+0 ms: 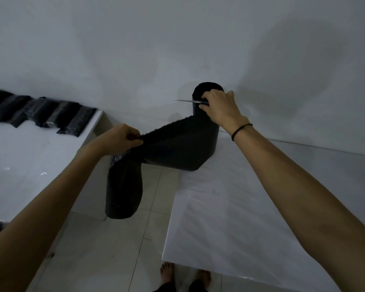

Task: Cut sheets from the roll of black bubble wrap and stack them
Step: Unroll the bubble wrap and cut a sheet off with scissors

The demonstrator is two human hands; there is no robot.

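A dim room with bare white walls and a pale tiled floor is seen, the floor showing in a gap between two white surfaces. At about nine o'clock the left table is found, and along its far edge, toward ten o'clock, cut sheets of black wrap are laid overlapping in a loose row, presumably as the stack being built. Just left of centre the left hand is held over the gap, its grip pinched shut on the top edge of the pulled-out sheet; the sheet is thereby drawn taut toward nine o'clock, probably so that a clean cut can be made. Below that pinch the free end is left hanging toward six o'clock, curling on itself. The sheet looks matt black, with a faint bubbled texture along its upper edge. At about one o'clock the roll of black bubble wrap is stood upright on the far corner of the right table. By its top the scissors are held level, blades pointed to nine o'clock; whether the blades are apart cannot be told. The right hand is curled, its grip closed round the handles, and it is judged that the cut has not yet been started
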